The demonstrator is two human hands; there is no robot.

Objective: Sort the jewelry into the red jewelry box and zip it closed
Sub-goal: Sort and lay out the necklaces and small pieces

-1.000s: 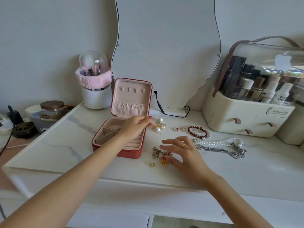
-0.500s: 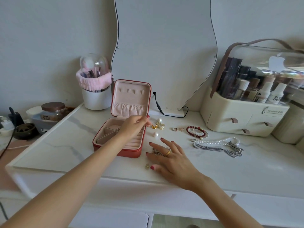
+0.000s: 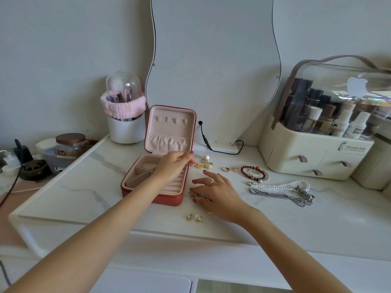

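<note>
Red jewelry box [image 3: 169, 199] open on marble top [image 3: 275, 218], lid up. Left hand [image 3: 172, 166] over box, grasp unclear. Right hand [image 3: 215, 193] splayed flat, relaxed, over gold chain [image 3: 195, 193] just right of box. Pearl studs [image 3: 195, 217] nearby.

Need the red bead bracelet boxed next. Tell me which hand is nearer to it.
Right. The right hand rests on the tabletop jewelry just left of the red bead bracelet. The left hand hovers over the red jewelry box, farther left.
</note>
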